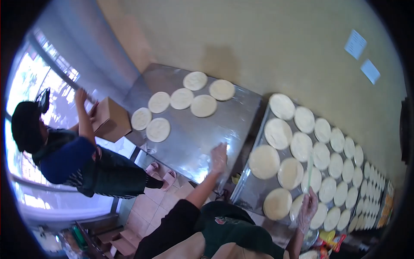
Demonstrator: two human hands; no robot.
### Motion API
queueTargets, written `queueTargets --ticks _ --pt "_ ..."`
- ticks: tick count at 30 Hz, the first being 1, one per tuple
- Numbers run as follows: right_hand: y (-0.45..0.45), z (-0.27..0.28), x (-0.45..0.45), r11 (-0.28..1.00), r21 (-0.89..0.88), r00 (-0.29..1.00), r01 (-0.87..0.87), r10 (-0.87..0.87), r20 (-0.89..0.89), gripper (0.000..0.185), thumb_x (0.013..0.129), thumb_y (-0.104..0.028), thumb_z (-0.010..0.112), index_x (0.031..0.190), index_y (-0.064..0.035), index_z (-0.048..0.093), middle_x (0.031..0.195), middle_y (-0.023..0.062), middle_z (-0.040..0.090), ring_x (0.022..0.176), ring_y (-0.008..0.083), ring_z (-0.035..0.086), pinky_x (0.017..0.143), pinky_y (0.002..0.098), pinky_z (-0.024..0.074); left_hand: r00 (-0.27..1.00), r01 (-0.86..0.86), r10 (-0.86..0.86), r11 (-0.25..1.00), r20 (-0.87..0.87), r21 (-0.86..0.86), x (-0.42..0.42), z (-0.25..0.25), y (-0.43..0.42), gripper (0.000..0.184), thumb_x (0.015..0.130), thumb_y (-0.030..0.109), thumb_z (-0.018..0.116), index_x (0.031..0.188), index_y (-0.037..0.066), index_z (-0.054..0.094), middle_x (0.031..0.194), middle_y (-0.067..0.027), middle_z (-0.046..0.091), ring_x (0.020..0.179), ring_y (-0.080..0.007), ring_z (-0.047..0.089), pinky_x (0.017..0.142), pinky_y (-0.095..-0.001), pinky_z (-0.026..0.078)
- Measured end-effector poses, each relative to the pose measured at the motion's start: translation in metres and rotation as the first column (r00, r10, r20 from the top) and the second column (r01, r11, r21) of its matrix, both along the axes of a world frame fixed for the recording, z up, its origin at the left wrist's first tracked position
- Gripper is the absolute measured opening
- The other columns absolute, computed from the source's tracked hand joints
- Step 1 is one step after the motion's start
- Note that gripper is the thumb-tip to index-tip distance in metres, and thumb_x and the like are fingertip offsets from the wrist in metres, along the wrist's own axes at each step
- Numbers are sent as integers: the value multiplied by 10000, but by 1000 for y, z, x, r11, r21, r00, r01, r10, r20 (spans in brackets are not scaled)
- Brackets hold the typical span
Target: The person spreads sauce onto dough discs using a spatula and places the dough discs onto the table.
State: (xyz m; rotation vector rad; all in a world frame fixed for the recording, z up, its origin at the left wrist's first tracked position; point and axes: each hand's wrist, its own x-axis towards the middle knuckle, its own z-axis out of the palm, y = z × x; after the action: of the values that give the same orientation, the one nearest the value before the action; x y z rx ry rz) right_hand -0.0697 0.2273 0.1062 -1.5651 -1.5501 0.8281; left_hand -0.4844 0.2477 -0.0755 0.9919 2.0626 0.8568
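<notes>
My left hand (219,158), in a clear plastic glove, is over the near right part of a metal table (181,142). Its fingers look loosely stretched, with nothing visible in them. Also gloved, my right hand (308,207) grips the lower end of a long, thin pale green utensil (310,166); its exact kind is unclear. The utensil points away from me over rows of flat round dough pieces (290,173) on a second metal surface (254,190). Several more dough rounds (204,105) lie toward the far left of the first table.
On the left, a person (69,159) in a dark cap handles a cardboard box (111,120) at the table's edge. A narrow gap separates the two metal surfaces. Colourful packages (332,241) sit below my right hand. Two papers (355,44) hang on the wall.
</notes>
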Motion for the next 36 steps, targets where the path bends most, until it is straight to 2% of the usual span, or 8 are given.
queueTargets --ticks 4,9,19,22,24,26,32,36 --pt "8 -12 -9 998 68 997 2 3 -72 328 980 -112 601 1294 -20 598 908 -36 544 729 27 416 623 186 349 861 -492 508 850 -42 189 -130 50 25 678 882 475 653 1342 -8 534 1336 -259 562 1245 -401 534 1069 -447 403" --pt "14 -15 -35 998 63 999 -18 22 -48 320 966 -90 620 1279 -25 612 875 -47 539 699 28 419 603 181 344 953 -284 265 951 -148 -125 -258 -68 123 770 750 583 726 1288 43 612 1336 -228 573 1238 -349 557 1038 -436 445" --pt "5 -5 -66 998 47 999 -29 30 -20 322 954 -54 623 1276 -38 623 817 -51 510 687 21 427 601 166 343 933 -357 339 823 -121 -443 -232 23 125 635 737 428 786 1217 39 639 1235 -137 640 1127 -276 640 922 -371 538" --pt "2 -1 -69 996 -87 994 23 -32 -102 334 936 -24 631 1270 -35 621 878 -12 549 734 41 480 637 181 413 878 -367 403 913 260 -176 -232 8 97 484 763 311 762 1155 55 640 1138 -106 658 1073 -255 657 842 -348 567" --pt "2 2 -77 983 -179 974 -27 -14 -224 333 945 -87 647 1275 -57 614 809 -34 549 647 26 462 550 170 373 331 -662 261 749 907 26 -229 -32 82 390 801 225 709 1138 55 613 1066 -91 660 963 -226 677 763 -337 571" --pt "-2 7 -84 972 -234 957 -34 -36 -289 330 948 -111 650 1272 -62 612 780 -39 546 615 23 453 523 167 356 142 -758 67 649 988 65 -202 -21 59 369 825 167 680 1162 53 581 1051 -90 660 893 -209 677 684 -321 558" --pt "-22 14 -73 955 -287 927 -78 -37 -373 317 950 -153 663 1252 -69 615 723 -39 549 562 16 440 482 168 335 505 -500 268 865 821 25 -157 -16 24 466 822 169 693 1224 -8 539 1062 -127 653 945 -218 658 751 -343 546" --pt "-22 15 -64 957 -279 943 -83 -16 -332 316 947 -158 669 1243 -63 617 723 -36 560 567 16 447 483 170 338 986 -49 44 998 160 31 -157 0 52 553 809 256 722 1236 -31 519 1003 -106 664 828 -268 635 737 -410 513"
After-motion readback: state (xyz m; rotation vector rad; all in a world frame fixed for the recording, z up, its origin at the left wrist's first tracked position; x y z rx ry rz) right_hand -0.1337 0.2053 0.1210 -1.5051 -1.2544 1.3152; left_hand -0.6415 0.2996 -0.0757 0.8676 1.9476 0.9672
